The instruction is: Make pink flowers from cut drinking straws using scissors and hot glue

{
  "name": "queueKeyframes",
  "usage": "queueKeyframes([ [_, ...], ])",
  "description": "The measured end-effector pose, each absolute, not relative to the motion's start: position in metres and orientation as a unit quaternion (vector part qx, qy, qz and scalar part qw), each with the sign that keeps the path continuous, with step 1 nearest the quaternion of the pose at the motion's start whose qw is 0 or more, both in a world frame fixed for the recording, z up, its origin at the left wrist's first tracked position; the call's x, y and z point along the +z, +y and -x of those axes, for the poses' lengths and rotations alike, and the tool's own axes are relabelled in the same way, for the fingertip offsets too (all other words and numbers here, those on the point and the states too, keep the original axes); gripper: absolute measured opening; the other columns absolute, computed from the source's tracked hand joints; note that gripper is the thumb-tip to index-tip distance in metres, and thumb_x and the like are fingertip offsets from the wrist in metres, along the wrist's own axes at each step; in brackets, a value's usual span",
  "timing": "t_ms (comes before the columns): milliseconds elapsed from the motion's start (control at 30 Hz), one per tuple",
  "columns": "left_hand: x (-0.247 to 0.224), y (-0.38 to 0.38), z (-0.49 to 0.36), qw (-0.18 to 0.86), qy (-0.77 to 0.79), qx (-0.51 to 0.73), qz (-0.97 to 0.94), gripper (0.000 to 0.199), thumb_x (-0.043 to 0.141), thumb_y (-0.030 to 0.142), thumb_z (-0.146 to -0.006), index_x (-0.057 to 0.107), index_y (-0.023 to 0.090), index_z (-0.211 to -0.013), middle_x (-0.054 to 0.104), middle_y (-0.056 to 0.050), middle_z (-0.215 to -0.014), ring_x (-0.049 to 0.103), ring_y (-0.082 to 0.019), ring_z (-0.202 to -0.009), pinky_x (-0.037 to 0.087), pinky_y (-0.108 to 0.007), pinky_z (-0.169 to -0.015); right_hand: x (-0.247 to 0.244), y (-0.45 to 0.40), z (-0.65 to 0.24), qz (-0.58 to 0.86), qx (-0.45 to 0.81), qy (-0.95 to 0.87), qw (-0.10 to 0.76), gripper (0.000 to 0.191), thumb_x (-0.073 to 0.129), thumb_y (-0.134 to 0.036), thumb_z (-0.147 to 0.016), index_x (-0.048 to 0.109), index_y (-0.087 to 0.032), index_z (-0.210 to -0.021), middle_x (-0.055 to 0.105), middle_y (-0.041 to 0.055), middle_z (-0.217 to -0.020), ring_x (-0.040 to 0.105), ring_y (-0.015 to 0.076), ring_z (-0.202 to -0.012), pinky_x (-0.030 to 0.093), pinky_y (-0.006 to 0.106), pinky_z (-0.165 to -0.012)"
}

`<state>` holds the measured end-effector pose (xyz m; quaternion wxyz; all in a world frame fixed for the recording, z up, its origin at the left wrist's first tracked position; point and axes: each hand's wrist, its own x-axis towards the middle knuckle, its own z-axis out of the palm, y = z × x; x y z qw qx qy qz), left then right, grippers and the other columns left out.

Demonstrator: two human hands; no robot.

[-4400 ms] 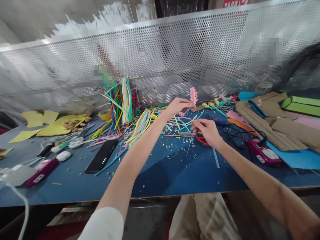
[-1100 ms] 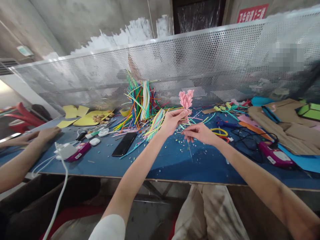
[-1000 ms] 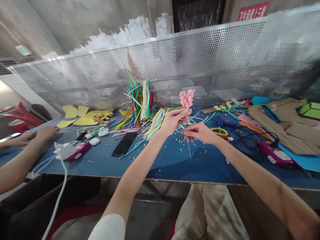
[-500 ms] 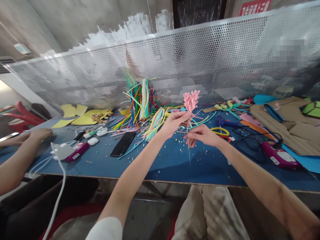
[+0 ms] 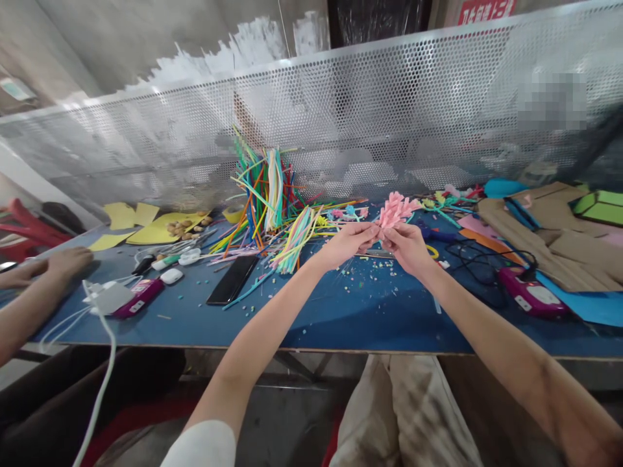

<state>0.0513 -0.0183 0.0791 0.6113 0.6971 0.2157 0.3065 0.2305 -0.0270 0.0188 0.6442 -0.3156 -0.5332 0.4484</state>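
Note:
A pink pipe-cleaner flower [image 5: 396, 209] is held above the table, its looped petals tilted up and to the right. My left hand [image 5: 354, 238] pinches its base from the left, fingertips closed. From the other side my right hand [image 5: 405, 244] has its thumb and fingers closed on the same base, close against the left fingertips. The stem is mostly hidden by my fingers. Behind and left of my hands lies a bundle of pastel pipe cleaners [image 5: 296, 243]. Small coloured bits are scattered on the blue table [image 5: 335, 318] below.
A black phone [image 5: 232, 280] lies left of my arms. Farther left are a purple power strip [image 5: 139, 298], yellow paper [image 5: 150, 232] and another person's hand [image 5: 71, 262]. At right are a second purple power strip [image 5: 530, 295] with cables and brown cardboard [image 5: 559, 227]. A perforated metal panel [image 5: 389, 110] rises behind.
The flower has tipped from upright toward the right and sits lower. My right hand has come up from the stem below to the flower's base, meeting my left hand. The view has shifted slightly.

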Motion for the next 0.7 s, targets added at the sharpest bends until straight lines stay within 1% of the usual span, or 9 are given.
queueKeyframes([
  [133, 0.078, -0.020, -0.056, 0.601, 0.225, 0.320, -0.697, 0.040, 0.066, 0.055, -0.088, 0.059, 0.017, -0.080, 0.031, 0.006, -0.062, 0.023, -0.006, -0.050, 0.017, -0.022, -0.046, 0.020, -0.026, -0.232, 0.301, 0.459, -0.537, 0.640, 0.039, 0.082, -0.052, -0.069, 0.058, -0.022, -0.068, 0.053, -0.0017, -0.065, 0.042, 0.0097, -0.057, 0.041, 0.025, -0.051],
  [200, 0.077, -0.022, -0.059, 0.595, 0.231, 0.338, -0.692, 0.041, 0.067, 0.057, -0.086, 0.057, 0.018, -0.077, 0.030, 0.006, -0.062, 0.022, -0.006, -0.049, 0.018, -0.022, -0.045, 0.022, -0.027, -0.232, 0.294, 0.464, -0.538, 0.640, 0.035, 0.082, -0.051, -0.070, 0.061, -0.022, -0.072, 0.056, -0.0014, -0.069, 0.042, 0.0098, -0.058, 0.043, 0.026, -0.053],
  [333, 0.075, -0.024, -0.065, 0.592, 0.221, 0.336, -0.698, 0.041, 0.065, 0.059, -0.087, 0.061, 0.018, -0.081, 0.032, 0.005, -0.061, 0.026, -0.006, -0.050, 0.024, -0.022, -0.046, 0.025, -0.028, -0.231, 0.276, 0.477, -0.533, 0.642, 0.037, 0.081, -0.049, -0.071, 0.056, -0.022, -0.065, 0.054, -0.0018, -0.065, 0.044, 0.0101, -0.059, 0.046, 0.026, -0.058],
  [400, 0.074, -0.024, -0.066, 0.596, 0.217, 0.330, -0.699, 0.041, 0.065, 0.059, -0.088, 0.061, 0.018, -0.082, 0.032, 0.005, -0.061, 0.027, -0.007, -0.050, 0.025, -0.022, -0.047, 0.026, -0.028, -0.230, 0.268, 0.479, -0.532, 0.645, 0.037, 0.081, -0.048, -0.071, 0.056, -0.022, -0.065, 0.053, -0.0020, -0.063, 0.045, 0.0103, -0.059, 0.047, 0.026, -0.059],
  [500, 0.074, -0.025, -0.067, 0.600, 0.212, 0.332, -0.696, 0.041, 0.065, 0.058, -0.087, 0.061, 0.018, -0.082, 0.030, 0.006, -0.061, 0.027, -0.007, -0.050, 0.025, -0.022, -0.047, 0.028, -0.029, -0.227, 0.280, 0.465, -0.530, 0.651, 0.036, 0.080, -0.051, -0.072, 0.058, -0.023, -0.070, 0.052, -0.0020, -0.063, 0.045, 0.0108, -0.058, 0.046, 0.027, -0.058],
  [600, 0.072, -0.026, -0.067, 0.598, 0.201, 0.348, -0.693, 0.039, 0.065, 0.057, -0.088, 0.060, 0.019, -0.082, 0.028, 0.006, -0.061, 0.026, -0.007, -0.050, 0.023, -0.022, -0.047, 0.030, -0.030, -0.225, 0.284, 0.458, -0.529, 0.655, 0.041, 0.079, -0.055, -0.072, 0.055, -0.022, -0.068, 0.052, -0.0018, -0.063, 0.043, 0.0106, -0.057, 0.045, 0.027, -0.056],
  [700, 0.071, -0.027, -0.067, 0.595, 0.198, 0.364, -0.689, 0.038, 0.064, 0.056, -0.088, 0.058, 0.019, -0.081, 0.028, 0.007, -0.061, 0.025, -0.007, -0.049, 0.022, -0.022, -0.046, 0.032, -0.032, -0.226, 0.272, 0.469, -0.539, 0.644, 0.040, 0.081, -0.053, -0.072, 0.057, -0.021, -0.068, 0.054, -0.0013, -0.065, 0.046, 0.0108, -0.060, 0.046, 0.026, -0.057],
])
